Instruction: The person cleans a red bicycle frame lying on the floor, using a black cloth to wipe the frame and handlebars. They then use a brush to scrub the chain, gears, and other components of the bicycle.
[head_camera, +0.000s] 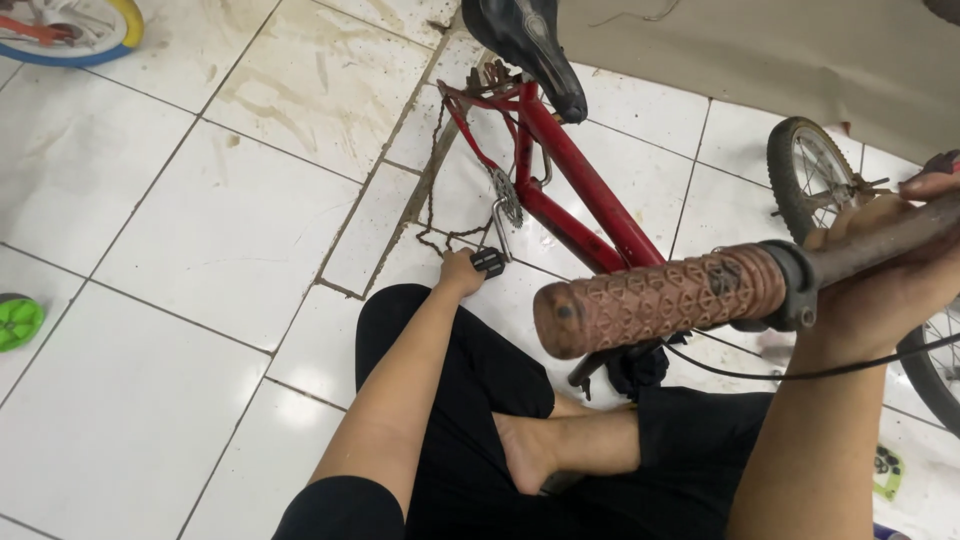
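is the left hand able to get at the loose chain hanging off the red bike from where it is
Probably yes. The left hand is already at the black pedal, and the slack chain droops over the tiles just beyond it, beside the red frame. Nothing lies between them.

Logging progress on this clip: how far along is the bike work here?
Done: nothing clearly finished. The chain hangs loose off the chainring, trailing on the floor. In hand: the left hand grips the pedal; the right hand holds the handlebar beside the brown grip. Left: the chain is not yet seated, and a wheel lies apart.
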